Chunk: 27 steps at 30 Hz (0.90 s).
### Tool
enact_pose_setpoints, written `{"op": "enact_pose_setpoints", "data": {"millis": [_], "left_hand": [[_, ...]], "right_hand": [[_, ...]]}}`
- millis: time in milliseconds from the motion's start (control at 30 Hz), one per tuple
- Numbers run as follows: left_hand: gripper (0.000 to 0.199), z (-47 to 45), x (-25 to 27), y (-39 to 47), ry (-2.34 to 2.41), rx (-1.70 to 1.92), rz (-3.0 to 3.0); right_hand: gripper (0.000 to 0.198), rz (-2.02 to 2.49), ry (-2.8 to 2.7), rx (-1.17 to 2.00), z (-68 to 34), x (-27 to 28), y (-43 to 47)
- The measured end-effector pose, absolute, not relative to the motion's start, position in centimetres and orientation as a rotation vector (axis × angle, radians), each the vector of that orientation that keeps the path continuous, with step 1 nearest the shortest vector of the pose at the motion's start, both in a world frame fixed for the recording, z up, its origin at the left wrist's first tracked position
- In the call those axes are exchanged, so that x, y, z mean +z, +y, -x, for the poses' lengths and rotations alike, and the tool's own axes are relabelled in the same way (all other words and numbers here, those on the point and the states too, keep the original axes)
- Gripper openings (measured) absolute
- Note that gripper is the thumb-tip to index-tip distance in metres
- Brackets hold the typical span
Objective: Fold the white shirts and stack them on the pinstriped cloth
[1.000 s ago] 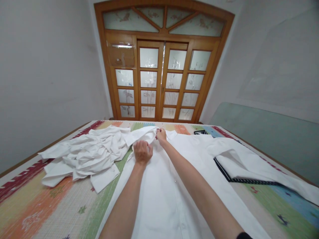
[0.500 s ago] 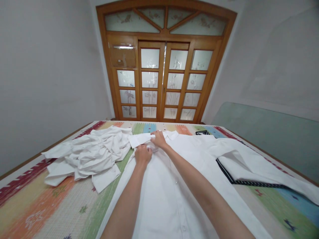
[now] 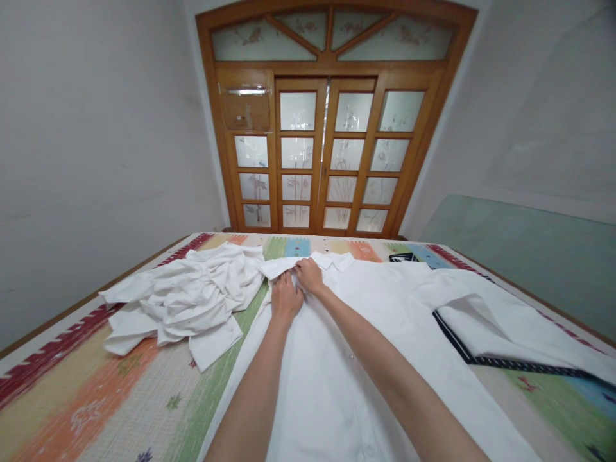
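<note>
A white button-up shirt [image 3: 327, 385] lies spread on the patterned cloth, with its collar [image 3: 334, 260] at the far end and its button placket running towards me. My right hand [image 3: 308, 276] pinches a folded white part of the shirt just left of the collar. Close beside it, slightly nearer to me, my left hand [image 3: 287, 298] has its fingers closed on the shirt at the same fold. The fingertips of both hands are partly hidden in the fabric. To the right, a sleeve with a black patterned trim [image 3: 455, 337] lies folded over.
A crumpled heap of white garments [image 3: 192, 298] lies left of the shirt. The striped, colourful cloth [image 3: 144, 385] covers the table. A small black-and-white patterned item [image 3: 403, 257] sits near the far edge. Beyond stand wooden glazed doors [image 3: 322, 154]; a pale green panel [image 3: 524, 256] is at right.
My left hand has shifted slightly forward, its fingers reaching further onto the fold. My right hand stays at the fold, lowering it a little. The whole view has swung slightly left.
</note>
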<state>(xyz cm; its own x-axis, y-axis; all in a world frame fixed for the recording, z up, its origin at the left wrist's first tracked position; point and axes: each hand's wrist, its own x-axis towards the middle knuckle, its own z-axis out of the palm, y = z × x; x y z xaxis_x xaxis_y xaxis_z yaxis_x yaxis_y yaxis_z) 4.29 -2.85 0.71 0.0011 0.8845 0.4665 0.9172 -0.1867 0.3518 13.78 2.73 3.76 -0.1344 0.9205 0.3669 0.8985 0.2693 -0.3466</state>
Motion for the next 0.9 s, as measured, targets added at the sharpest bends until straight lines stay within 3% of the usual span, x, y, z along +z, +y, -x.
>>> {"op": "enact_pose_setpoints", "data": {"millis": [200,467,600,900], "left_hand": [[0.054,-4.5,1.2,-3.2,-2.091,-0.769,2.217],[0.084,-4.5,1.1,-3.4,-2.095,-0.613,2.310],[0.089,-4.5,1.0,-3.3,-2.080,-0.581,2.335],[0.057,-4.1,0.5,-2.8,-1.974,-0.574,2.342]], "right_hand": [[0.024,1.549,-1.726,0.161,-14.6,4.6,3.0],[0.016,1.329,-0.667,0.644,-23.0,6.7,3.9],[0.010,1.282,-0.483,0.633,-29.2,6.5,2.0],[0.015,1.214,-0.477,0.695,-36.2,2.9,-2.7]]}}
